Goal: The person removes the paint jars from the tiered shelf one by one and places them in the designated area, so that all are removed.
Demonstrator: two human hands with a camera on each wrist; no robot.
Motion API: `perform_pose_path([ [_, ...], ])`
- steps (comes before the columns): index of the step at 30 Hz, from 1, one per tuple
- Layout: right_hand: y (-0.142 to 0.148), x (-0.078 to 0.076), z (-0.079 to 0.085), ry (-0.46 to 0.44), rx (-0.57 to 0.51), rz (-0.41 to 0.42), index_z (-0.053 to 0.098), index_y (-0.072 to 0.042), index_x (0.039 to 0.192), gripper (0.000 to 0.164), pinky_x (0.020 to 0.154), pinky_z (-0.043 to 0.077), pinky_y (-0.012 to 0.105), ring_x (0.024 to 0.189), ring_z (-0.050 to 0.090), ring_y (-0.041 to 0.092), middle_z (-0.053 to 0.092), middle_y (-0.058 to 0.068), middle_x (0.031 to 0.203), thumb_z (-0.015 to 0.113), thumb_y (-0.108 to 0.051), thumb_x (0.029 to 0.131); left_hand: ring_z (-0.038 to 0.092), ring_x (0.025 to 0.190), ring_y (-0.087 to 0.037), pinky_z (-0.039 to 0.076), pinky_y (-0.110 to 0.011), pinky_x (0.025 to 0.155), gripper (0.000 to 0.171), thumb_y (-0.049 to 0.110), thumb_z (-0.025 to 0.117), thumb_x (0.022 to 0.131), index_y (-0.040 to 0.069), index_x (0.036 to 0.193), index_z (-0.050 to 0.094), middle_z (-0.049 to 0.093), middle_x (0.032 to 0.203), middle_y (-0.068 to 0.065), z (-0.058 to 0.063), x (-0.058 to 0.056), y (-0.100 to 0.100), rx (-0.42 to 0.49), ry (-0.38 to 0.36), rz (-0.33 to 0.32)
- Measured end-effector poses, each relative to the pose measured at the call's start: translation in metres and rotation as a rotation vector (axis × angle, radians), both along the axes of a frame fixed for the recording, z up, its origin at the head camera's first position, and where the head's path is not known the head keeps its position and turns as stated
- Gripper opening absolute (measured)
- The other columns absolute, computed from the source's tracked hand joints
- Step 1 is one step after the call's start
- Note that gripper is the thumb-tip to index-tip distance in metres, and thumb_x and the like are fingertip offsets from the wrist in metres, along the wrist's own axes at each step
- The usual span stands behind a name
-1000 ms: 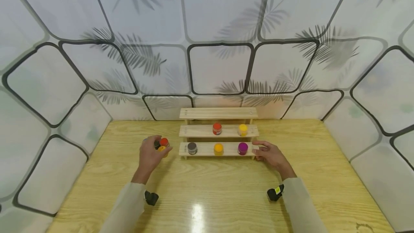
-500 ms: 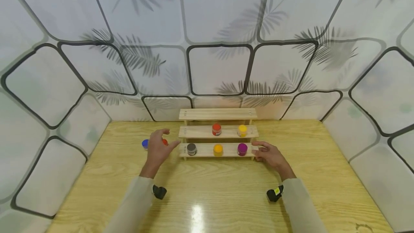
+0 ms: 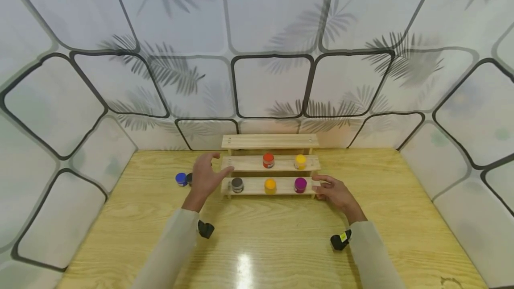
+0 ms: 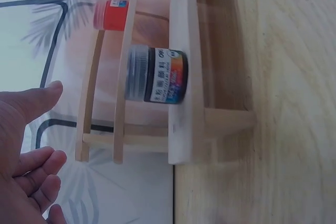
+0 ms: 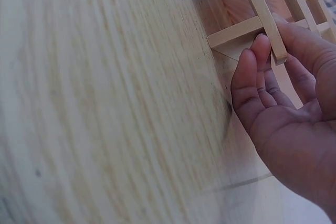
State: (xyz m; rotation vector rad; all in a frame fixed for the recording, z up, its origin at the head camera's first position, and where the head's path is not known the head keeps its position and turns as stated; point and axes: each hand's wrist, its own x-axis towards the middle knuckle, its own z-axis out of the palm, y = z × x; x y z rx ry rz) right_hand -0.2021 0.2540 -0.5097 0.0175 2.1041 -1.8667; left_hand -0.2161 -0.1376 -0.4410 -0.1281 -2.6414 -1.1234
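A three-tier wooden display rack (image 3: pixel 253 186) holds small paint jars. On its lowest shelf stand a dark grey jar (image 3: pixel 237 185), an orange jar (image 3: pixel 270 186) and a purple jar (image 3: pixel 300 185). The middle shelf bears a red jar (image 3: pixel 268 160) and a yellow jar (image 3: pixel 300 161). My left hand (image 3: pixel 205 177) hovers off the rack's left end, thumb and fingers spread apart, nothing between them in the left wrist view. My right hand (image 5: pixel 294 103) pinches the right end of the lowest shelf, thumb on top and fingers beneath.
Left of the rack, a blue jar (image 3: pixel 181 179) and a black jar (image 3: pixel 190 179) stand on the wooden table (image 3: pixel 281 235); my left hand partly covers the black one. A patterned wall covering (image 3: pixel 273 86) rises close behind the rack and along both sides.
My left hand has moved right and away from the group of jars toward the rack, uncovering the blue jar and then part of the black one. My right hand keeps its hold.
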Motion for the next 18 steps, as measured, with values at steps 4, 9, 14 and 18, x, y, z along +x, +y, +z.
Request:
perform_pose_path([
  [4,0.001,0.0,-0.001,0.001,-0.016,0.005,0.045,0.006,0.134,0.051,0.073,0.054,0.023,0.075,0.062,0.008,0.062,-0.01,0.075,0.064,-0.013,0.09,0.052,0.113,-0.038,0.04,-0.051,0.097,0.053,0.032,0.078,0.077,0.0,0.115,0.06,0.06,0.115,-0.019,0.004,-0.006,0.01,0.017,0.02,-0.01],
  [9,0.002,0.0,-0.002,0.001,-0.028,0.002,0.046,0.006,0.133,0.051,0.073,0.055,0.024,0.076,0.062,0.008,0.063,-0.01,0.075,0.065,-0.013,0.09,0.053,0.11,-0.036,0.042,-0.05,0.096,0.05,0.029,0.08,0.075,0.002,0.113,0.061,0.061,0.113,-0.017,0.005,-0.009,0.024,0.047,0.039,-0.026],
  [14,0.002,0.0,-0.004,-0.001,-0.028,0.001,0.045,0.006,0.134,0.052,0.073,0.055,0.023,0.076,0.062,0.007,0.063,-0.01,0.076,0.065,-0.013,0.09,0.054,0.107,-0.035,0.043,-0.048,0.095,0.051,0.029,0.081,0.074,0.003,0.113,0.061,0.062,0.112,-0.017,0.002,-0.01,0.033,0.028,0.031,-0.037],
  [18,0.002,0.0,-0.002,0.001,-0.019,0.008,0.045,0.006,0.135,0.053,0.073,0.054,0.024,0.076,0.061,0.006,0.063,-0.01,0.076,0.065,-0.014,0.09,0.054,0.107,-0.034,0.043,-0.047,0.095,0.051,0.028,0.081,0.074,0.003,0.113,0.061,0.062,0.111,-0.015,0.001,-0.011,0.041,0.001,0.022,-0.038],
])
